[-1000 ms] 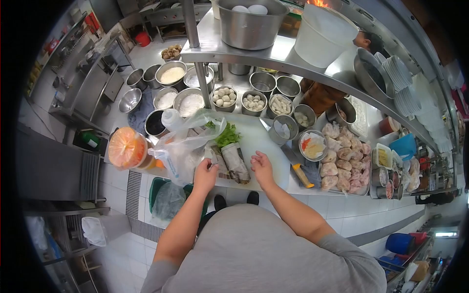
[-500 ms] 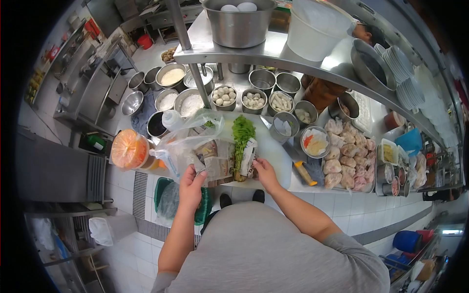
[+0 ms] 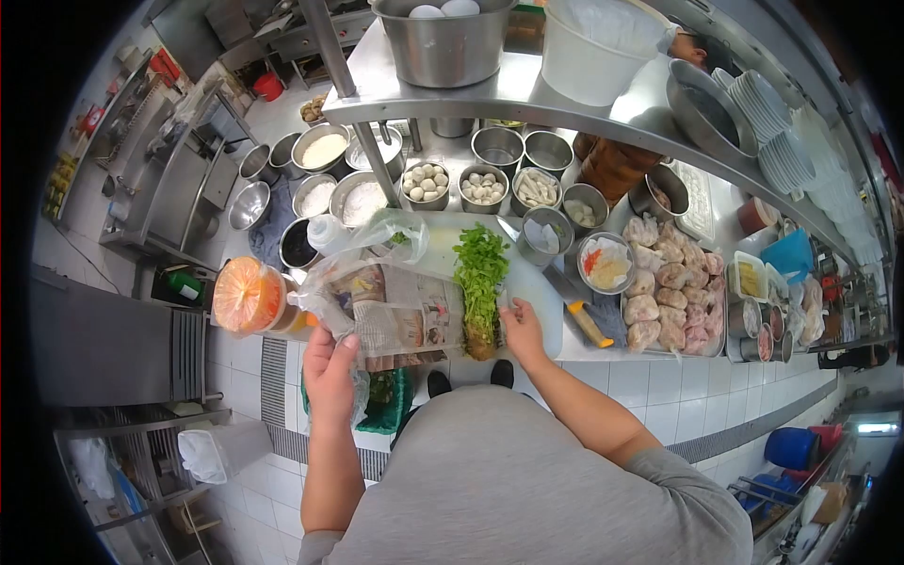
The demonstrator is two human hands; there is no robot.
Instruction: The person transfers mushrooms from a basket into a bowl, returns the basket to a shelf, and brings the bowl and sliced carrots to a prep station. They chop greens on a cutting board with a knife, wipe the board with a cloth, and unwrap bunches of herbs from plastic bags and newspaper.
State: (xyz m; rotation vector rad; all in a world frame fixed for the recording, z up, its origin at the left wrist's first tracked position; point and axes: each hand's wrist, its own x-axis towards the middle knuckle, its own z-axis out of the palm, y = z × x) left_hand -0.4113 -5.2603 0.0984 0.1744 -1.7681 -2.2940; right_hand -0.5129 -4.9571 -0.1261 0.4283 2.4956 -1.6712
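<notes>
Fingers of the left hand pinch the edge of the newspaper, now unrolled leftward, leaving the leafy green bunch unwrapped on the white cutting board; the right hand lies loosely curled beside its stalks, grip not determinable

The newspaper is matt, creased paper; the bag, sheer, crinkled plastic. The board looks like smooth plastic. Shelf and pot are glossy metal, the bucket plastic, the towel rumpled cloth.
</notes>
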